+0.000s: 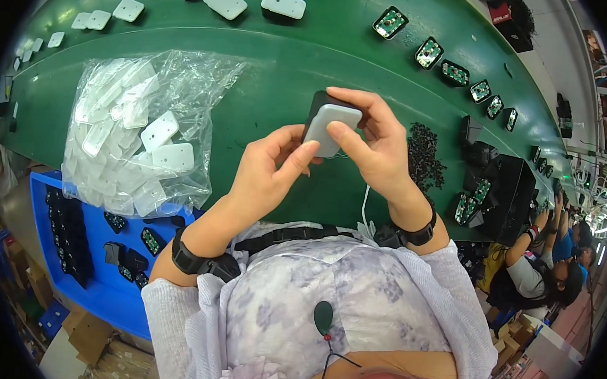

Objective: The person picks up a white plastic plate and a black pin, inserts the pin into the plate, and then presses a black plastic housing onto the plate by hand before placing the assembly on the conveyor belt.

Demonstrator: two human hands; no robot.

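Two hands meet at the centre, both on one small part. Left hand comes up from seven o'clock, thumb and fingertips pinching the lower edge of a grey cover. Right hand arrives from five o'clock, fingers curled over the top, thumb pressed on the face, grasping the cover and the black casing behind it. That pair is held up above the green bench, touching nothing else. Out at nine o'clock, a clear bag of white covers slumps on the bench, its lower end over a blue tray with dark parts at eight o'clock. At three o'clock, a heap of black bits. Farther off, green circuit boards curve from one to three o'clock, and white covers lie at twelve.
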